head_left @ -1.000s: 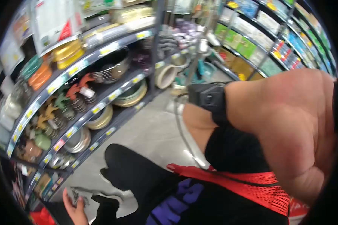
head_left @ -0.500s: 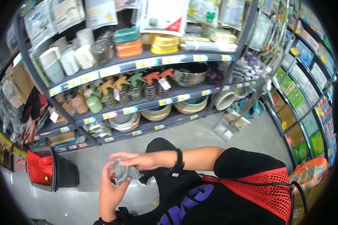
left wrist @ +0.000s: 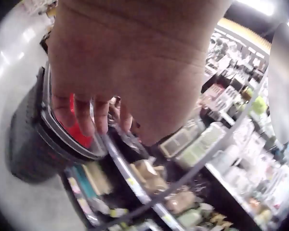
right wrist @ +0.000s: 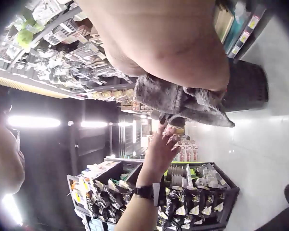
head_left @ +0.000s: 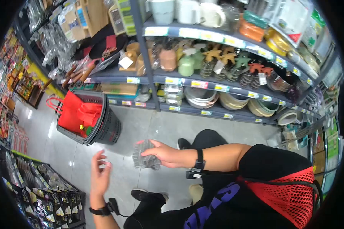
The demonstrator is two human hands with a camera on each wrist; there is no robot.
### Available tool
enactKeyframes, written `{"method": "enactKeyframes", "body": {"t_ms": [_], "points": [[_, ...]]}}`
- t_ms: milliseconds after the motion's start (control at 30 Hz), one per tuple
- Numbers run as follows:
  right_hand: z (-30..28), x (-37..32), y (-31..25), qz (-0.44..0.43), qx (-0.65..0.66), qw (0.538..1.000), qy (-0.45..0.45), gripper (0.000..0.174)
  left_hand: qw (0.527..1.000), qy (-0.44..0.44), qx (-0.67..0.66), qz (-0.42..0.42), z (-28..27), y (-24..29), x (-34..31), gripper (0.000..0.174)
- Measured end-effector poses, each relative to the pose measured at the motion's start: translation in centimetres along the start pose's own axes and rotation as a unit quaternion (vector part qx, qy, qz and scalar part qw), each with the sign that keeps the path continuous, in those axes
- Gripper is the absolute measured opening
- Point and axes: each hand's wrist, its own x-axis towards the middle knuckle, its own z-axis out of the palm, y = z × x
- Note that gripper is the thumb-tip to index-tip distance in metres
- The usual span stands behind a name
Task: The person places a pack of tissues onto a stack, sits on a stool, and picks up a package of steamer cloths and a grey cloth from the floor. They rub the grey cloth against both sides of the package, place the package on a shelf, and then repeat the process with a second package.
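My right hand (head_left: 166,154) grips a bunched grey cloth (head_left: 143,162) in front of my body, thumb across its top. In the right wrist view the cloth (right wrist: 156,95) looks fuzzy, with its folds hanging below the palm. My left hand (head_left: 99,177) is held up to the left of the cloth, apart from it. Its fingers are loosely bent and hold nothing. The left wrist view shows that hand's fingers (left wrist: 102,115) overlapping the dark shopping basket behind them.
A dark shopping basket (head_left: 114,128) with a red bag (head_left: 69,110) inside stands on the floor by the shelf. The shelf (head_left: 187,80) carries spray bottles, mugs and stacked bowls. A low display rack (head_left: 46,198) of black packets stands at lower left.
Both hands were together on the cloth half a second ago; now they are apart, with the cloth in the right hand. The view has swung left, bringing the basket nearer the middle.
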Motion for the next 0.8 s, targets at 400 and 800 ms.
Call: {"method": "enactKeyframes", "body": {"t_ms": [400, 800], "points": [[-2.3, 17.7, 3.5, 0.142, -0.173, 0.974, -0.037, 0.047, 0.963, 0.086, 0.137, -0.213, -31.1, -24.7, 14.4, 0.026], [28.8, 9.4, -26.1, 0.144, -0.436, 0.865, -0.204, 0.045, 0.935, 0.274, 0.035, -0.224, -49.4, -1.5, 10.9, 0.034]]}}
